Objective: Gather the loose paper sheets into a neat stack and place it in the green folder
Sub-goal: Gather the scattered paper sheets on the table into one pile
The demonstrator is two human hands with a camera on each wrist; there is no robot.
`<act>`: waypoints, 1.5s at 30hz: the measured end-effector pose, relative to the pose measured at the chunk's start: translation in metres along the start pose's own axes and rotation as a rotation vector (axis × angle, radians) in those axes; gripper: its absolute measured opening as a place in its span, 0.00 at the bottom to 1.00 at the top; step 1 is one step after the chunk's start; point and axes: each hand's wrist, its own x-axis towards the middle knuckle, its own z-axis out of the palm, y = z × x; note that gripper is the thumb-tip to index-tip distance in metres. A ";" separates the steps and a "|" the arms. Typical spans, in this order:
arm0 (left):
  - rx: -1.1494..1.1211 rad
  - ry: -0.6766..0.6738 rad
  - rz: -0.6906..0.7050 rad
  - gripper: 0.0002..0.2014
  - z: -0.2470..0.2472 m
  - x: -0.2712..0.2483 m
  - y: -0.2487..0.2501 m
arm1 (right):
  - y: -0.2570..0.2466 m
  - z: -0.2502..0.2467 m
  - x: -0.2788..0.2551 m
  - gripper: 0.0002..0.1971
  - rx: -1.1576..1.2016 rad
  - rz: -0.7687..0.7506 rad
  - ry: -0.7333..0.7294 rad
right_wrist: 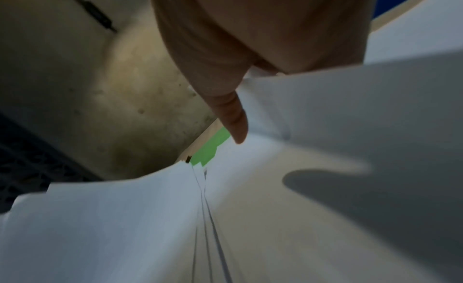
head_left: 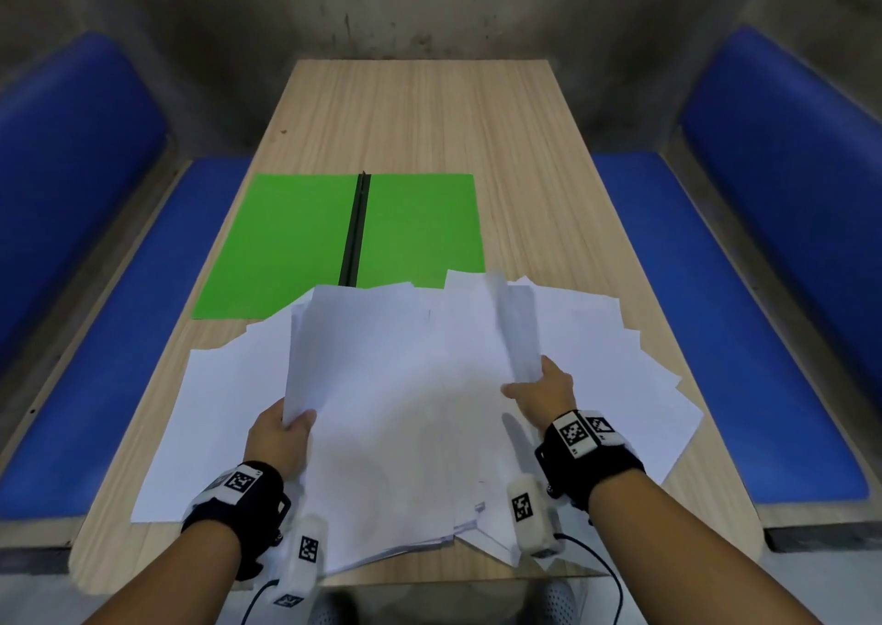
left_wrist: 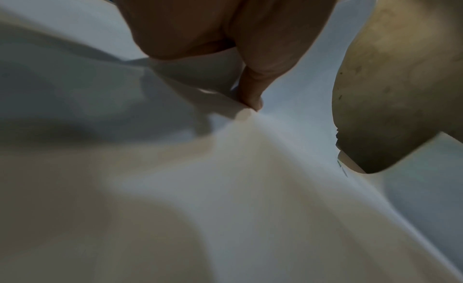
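Several white paper sheets (head_left: 405, 400) lie fanned out on the near half of the wooden table (head_left: 429, 113). My left hand (head_left: 281, 438) pinches the left edge of a bundle of sheets, thumb on top. Close up, the left wrist view shows that thumb (left_wrist: 250, 97) pressed on the white paper (left_wrist: 275, 188). My right hand (head_left: 541, 388) grips the right side of the bundle, where a sheet curls upward and blurs. Its thumb (right_wrist: 233, 117) lies along the paper (right_wrist: 350, 109). The green folder (head_left: 296, 242) lies open and flat beyond the sheets, with a black spine (head_left: 355, 228); a sliver of the folder (right_wrist: 210, 148) shows past the paper.
More loose sheets spread to the left (head_left: 191, 433) and right (head_left: 635, 385) of the held bundle. Blue padded benches (head_left: 744, 338) flank the table on both sides. A grey wall (head_left: 429, 3) closes the far end. Bare wood lies beyond the folder.
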 end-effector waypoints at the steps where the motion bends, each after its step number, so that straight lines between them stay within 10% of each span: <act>1: 0.002 0.001 0.000 0.06 0.000 0.000 0.000 | 0.000 0.001 -0.002 0.16 -0.009 -0.040 -0.031; 10: 0.006 -0.008 0.000 0.06 -0.001 -0.003 0.001 | 0.009 -0.009 0.006 0.14 -0.144 -0.171 -0.127; 18: 0.026 -0.014 0.001 0.03 -0.001 -0.002 0.002 | 0.023 -0.067 0.044 0.26 -0.586 0.278 -0.019; 22: 0.024 -0.015 0.006 0.04 -0.001 -0.003 0.002 | 0.025 -0.078 0.051 0.15 -0.548 0.324 0.019; 29: 0.035 -0.017 0.011 0.02 -0.001 -0.001 0.001 | 0.026 -0.092 0.058 0.06 -0.354 0.135 -0.013; 39: 0.022 -0.012 0.001 0.09 0.000 -0.001 0.002 | 0.033 -0.069 0.000 0.02 -0.405 -0.239 0.383; 45: 0.006 -0.012 -0.005 0.10 0.000 -0.003 0.001 | 0.049 -0.086 -0.022 0.20 -0.114 -0.017 0.352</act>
